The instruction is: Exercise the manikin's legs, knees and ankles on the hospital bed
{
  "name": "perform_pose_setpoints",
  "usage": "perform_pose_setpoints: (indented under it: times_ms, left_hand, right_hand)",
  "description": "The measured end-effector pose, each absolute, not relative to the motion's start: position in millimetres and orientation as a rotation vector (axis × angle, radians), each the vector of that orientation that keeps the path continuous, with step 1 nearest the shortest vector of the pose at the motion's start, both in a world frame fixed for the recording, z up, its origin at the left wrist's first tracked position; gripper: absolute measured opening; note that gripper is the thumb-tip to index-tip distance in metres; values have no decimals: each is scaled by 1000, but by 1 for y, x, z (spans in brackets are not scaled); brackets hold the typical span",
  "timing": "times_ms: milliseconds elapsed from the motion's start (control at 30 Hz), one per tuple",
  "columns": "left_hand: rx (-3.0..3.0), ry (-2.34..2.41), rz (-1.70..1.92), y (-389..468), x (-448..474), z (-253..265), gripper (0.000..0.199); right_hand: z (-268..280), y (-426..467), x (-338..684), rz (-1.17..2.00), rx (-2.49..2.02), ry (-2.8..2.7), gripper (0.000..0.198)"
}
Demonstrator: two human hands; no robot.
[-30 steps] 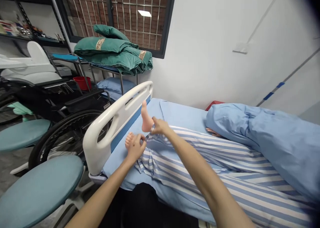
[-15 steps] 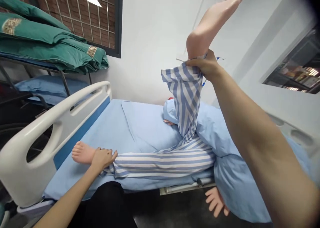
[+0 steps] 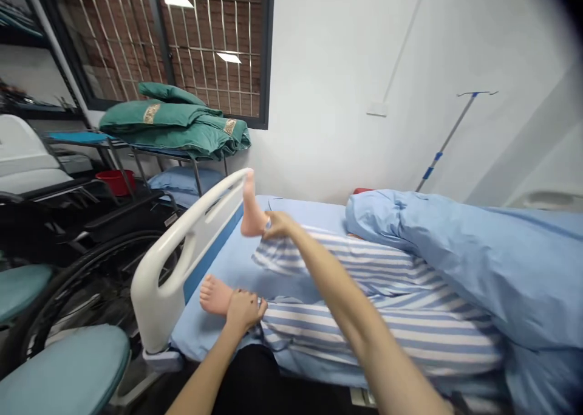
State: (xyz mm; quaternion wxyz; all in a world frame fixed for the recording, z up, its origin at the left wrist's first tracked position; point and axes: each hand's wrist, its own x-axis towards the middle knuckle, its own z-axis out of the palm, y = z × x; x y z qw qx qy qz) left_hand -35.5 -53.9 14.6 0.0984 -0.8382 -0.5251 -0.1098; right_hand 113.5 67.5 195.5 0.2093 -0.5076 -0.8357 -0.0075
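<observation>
A manikin in blue-and-white striped trousers [image 3: 387, 336] lies on the bed, both legs pointing toward the footboard. My left hand [image 3: 245, 310] is wrapped over its near ankle, beside the near foot [image 3: 215, 296], which rests on the mattress. At the far leg, my right hand [image 3: 277, 224] grips the ankle and trouser cuff, just behind the heel. That far foot [image 3: 252, 213] points upward, its leg low and stretched out over the sheet. A light blue quilt [image 3: 446, 239] covers the upper body, and the manikin's arms are hidden.
The white footboard [image 3: 152, 275] closes off the bed's left end. Beyond it are a wheelchair [image 3: 113, 251] and a teal stool [image 3: 68, 372]. Green bedding [image 3: 182, 129] is piled on a rack under the barred window. An IV pole [image 3: 449, 141] rises behind the bed.
My right hand has brought the manikin's far leg down from raised and bent to low and straight, moving toward the footboard. My left hand stays on the near ankle. The view has turned left.
</observation>
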Motion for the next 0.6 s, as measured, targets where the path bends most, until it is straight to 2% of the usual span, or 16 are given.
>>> perform_pose_setpoints:
  times_ms: [133,267,467,533,600]
  left_hand:
    - [-2518,-1570,-311,-50,-34,9,38]
    - [-2562,-1642,-245,-50,-31,14,39]
    - [-2543,-1854,-372,-45,-24,21,31]
    - [-2522,-2104,-551,-35,-25,35,33]
    - [-2452,-2483,-893,-19,-23,61,34]
  right_hand:
    - [93,66,75,100,-1721,-2597,63]
    - [43,53,65,172,-1761,-2665,59]
    - [52,48,67,184,-1765,-2675,57]
    - [75,49,71,154,-1779,-2639,59]
    - [110,51,79,126,-1745,-2588,59]
